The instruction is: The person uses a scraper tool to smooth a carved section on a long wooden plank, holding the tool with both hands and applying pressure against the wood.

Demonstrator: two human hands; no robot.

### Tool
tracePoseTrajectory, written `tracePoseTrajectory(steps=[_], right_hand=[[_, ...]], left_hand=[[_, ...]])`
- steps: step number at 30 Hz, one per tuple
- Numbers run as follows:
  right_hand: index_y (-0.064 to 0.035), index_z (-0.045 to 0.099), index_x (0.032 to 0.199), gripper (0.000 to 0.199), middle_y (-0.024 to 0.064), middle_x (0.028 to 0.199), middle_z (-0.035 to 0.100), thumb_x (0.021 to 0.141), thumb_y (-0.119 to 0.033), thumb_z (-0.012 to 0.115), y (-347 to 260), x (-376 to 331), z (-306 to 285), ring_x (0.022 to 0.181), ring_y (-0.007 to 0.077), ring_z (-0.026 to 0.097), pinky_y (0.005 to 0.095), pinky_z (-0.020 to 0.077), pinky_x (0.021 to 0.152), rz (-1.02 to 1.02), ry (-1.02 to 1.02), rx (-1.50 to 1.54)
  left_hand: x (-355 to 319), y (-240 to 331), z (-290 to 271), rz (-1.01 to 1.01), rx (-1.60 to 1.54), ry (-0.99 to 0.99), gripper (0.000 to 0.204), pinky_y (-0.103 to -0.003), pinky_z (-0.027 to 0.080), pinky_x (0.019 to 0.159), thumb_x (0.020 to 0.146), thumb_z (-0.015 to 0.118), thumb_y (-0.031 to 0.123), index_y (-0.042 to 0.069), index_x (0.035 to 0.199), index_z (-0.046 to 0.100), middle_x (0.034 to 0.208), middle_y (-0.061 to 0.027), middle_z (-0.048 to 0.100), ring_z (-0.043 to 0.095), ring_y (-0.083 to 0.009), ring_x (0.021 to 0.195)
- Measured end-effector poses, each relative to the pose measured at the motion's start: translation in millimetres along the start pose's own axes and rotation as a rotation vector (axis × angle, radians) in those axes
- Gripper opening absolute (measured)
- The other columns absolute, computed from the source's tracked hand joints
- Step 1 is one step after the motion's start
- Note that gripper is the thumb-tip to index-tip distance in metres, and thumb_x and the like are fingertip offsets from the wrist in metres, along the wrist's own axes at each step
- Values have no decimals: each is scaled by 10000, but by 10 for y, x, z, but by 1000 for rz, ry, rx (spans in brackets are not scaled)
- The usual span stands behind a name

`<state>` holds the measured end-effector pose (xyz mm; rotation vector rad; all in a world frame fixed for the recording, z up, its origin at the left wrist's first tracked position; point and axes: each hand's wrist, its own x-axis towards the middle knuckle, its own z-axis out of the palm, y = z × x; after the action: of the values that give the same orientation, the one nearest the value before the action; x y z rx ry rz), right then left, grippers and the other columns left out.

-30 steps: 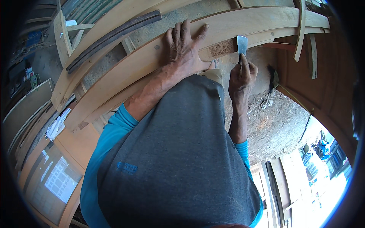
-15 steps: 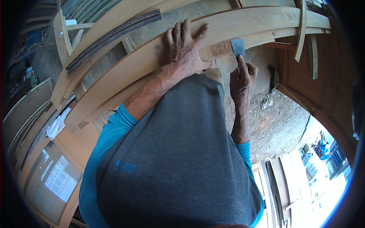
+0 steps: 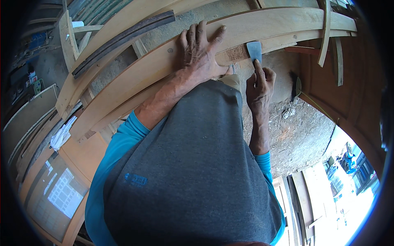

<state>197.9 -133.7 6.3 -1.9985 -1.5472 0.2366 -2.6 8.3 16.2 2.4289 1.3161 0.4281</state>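
My left hand lies with spread fingers on a long pale wooden board, pressing on its face. A putty knife is gripped in my right hand, with the index finger stretched along it toward the grey blade. Its blade rests against the near edge of the board, at the right end of a rough, reddish-brown patch. That patch lies just to the right of my left hand. The knife's handle is mostly hidden inside my fingers.
A dark grooved wooden strip lies on another plank at the far left. A thin upright slat crosses the board's right end. A brown wooden panel stands at right. White cloth hangs at left near a glazed wooden frame.
The putty knife and my right hand have shifted slightly left, so the blade now covers part of the rough patch's right end. My left hand stays where it was.
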Motion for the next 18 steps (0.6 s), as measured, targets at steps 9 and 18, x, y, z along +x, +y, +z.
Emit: tracePoseTrajectory(steps=[9,18], right_hand=[[-163,660,1525,639,175,1218,626,925,54,699,-48,-61,32,1075,342,677,441,619,864,8,-60,-3],[-118,710,1478,526,188,1213,640,974,28,678,-107,-72,23,1052,324,685,420,605,878,12,-93,30]], left_hand=[[5,19,-51,-2,0,-28,1265,-696,195,1253,586,1001,491,248,1697,448,1638,-331,345,313,-526,1533],[-3,14,-31,-9,12,-25,1264,-702,191,1256,586,997,483,245,1698,447,1644,-335,336,304,-531,1542]])
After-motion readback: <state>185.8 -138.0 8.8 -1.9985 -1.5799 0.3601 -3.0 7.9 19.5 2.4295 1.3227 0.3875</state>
